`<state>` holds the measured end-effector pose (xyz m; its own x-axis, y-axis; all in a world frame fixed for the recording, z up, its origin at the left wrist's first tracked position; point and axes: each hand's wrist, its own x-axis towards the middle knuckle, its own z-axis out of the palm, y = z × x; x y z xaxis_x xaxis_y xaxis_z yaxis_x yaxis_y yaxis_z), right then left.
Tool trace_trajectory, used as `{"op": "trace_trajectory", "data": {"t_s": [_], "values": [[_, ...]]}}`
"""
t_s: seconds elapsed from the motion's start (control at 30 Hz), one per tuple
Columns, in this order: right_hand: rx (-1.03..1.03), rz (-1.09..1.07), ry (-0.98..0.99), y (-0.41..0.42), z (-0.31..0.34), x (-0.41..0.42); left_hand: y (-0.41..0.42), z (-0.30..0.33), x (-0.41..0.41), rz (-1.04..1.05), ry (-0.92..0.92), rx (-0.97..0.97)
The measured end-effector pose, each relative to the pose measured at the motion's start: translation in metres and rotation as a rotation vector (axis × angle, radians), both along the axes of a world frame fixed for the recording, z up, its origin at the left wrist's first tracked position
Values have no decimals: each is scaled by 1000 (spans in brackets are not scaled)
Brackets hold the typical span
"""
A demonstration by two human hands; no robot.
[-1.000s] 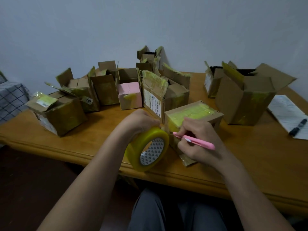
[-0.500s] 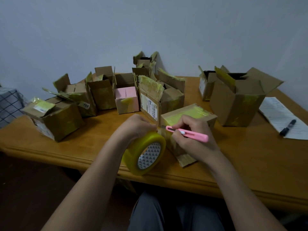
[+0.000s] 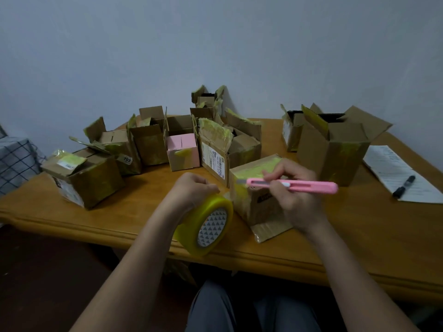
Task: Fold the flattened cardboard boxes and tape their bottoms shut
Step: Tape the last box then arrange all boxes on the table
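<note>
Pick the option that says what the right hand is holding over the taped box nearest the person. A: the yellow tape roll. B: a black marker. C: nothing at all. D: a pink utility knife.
D: the right hand grips a pink utility knife with its blade end at the taped edge of the cardboard box, while the left hand holds the yellow tape roll and the black marker lies on the paper.

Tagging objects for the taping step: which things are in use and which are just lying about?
In use: left hand gripping tape roll; right hand gripping pink cutter; taped box.
Lying about: paper sheet, black marker, pink box.
</note>
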<state>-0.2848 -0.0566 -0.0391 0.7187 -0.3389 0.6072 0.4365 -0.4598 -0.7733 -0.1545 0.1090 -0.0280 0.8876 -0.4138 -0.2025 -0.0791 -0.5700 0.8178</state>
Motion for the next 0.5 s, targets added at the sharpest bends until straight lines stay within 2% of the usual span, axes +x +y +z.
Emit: {"op": "trace_trajectory", "data": {"t_s": [0.07, 0.17, 0.23, 0.33, 0.4, 0.5], "values": [[-38, -120, -120, -8, -1, -14, 1, 0, -1, 10, -2, -17], [-304, -460, -143, -36, -16, -35, 4, 0, -3, 11, -20, -24], [-497, -604, 52, -59, -34, -48, 4, -1, -3, 12, -34, -20], [-657, -640, 525, -87, -64, -63, 3, -1, -5, 14, -51, -18], [-658, -651, 723, -98, -79, -68, 2, -1, -6, 19, -63, -13], [-563, -629, 836, -106, -85, -71, 1, -2, -7, 22, -68, -18]]}}
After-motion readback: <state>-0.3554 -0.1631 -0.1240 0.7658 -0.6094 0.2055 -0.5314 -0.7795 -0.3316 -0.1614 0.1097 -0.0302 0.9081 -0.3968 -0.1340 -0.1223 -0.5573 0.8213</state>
